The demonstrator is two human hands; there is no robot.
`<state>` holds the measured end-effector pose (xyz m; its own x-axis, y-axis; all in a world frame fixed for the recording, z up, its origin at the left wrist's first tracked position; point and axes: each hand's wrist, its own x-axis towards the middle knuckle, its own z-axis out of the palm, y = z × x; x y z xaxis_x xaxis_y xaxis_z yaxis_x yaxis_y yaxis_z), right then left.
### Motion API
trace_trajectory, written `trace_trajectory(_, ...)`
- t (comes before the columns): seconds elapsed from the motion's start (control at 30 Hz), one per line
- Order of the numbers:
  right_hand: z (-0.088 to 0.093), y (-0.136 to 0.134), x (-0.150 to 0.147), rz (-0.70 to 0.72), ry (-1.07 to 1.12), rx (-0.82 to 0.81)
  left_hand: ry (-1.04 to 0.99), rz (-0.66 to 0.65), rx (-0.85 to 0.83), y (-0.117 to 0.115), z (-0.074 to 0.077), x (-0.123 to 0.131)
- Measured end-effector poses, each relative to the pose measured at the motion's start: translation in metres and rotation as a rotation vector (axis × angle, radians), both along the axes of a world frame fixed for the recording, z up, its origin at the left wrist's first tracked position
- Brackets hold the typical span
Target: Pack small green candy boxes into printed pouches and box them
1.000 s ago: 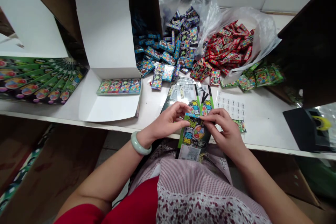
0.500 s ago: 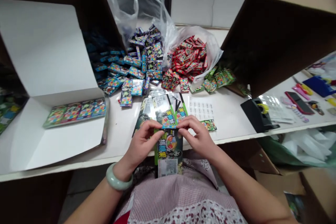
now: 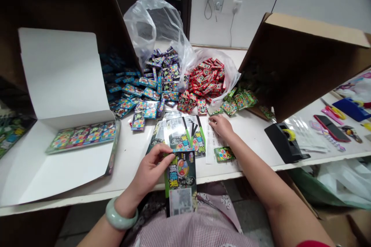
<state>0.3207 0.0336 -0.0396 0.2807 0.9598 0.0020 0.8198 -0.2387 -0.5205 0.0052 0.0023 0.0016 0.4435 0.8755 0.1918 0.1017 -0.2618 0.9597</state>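
Observation:
My left hand (image 3: 155, 165) pinches the top edge of a black printed packet (image 3: 182, 177) with a green side stripe and a colourful wheel picture. The packet hangs over the table's front edge, its lower end against my apron. My right hand (image 3: 220, 126) is at the upper part of a white sticker sheet (image 3: 211, 148), thumb and fingers drawn together on it; whether a sticker is between them is hidden. A small green candy box (image 3: 224, 154) lies on the sheet, below my right hand. More black packets (image 3: 199, 143) lie overlapped beyond my left hand.
Piles of blue boxes (image 3: 133, 90), purple boxes (image 3: 166, 61), red boxes (image 3: 207, 79) and green boxes (image 3: 243, 98) lie at the back. An open white carton (image 3: 66, 73) stands left. A tape dispenser (image 3: 285, 144) and a phone (image 3: 331, 127) are right, beside a large cardboard box (image 3: 284, 54).
My right hand has let go of the packet's top edge and moved right and away from me to the sticker sheet. My left hand still holds the packet. The camera view has tilted up.

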Motion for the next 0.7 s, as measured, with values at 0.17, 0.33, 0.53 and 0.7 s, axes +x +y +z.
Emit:
trace_trajectory(0.17, 0.0, -0.008, -0.004, -0.015, 0.065, 0.019, 0.007, -0.019, -0.022, 0.003, -0.001, 0.004)
trace_trajectory(0.33, 0.004, -0.014, 0.002, -0.07, 0.277, 0.043, 0.009, -0.019, -0.031, 0.004, -0.002, 0.005)
trace_trajectory(0.53, 0.055, -0.04, -0.019, 0.049, 0.634, 0.033, 0.002, -0.016, 0.001, 0.0, 0.0, 0.009)
trace_trajectory(0.7, 0.105, -0.062, -0.083, 0.39, 0.888, -0.089, -0.017, -0.06, -0.008, -0.005, 0.005, 0.014)
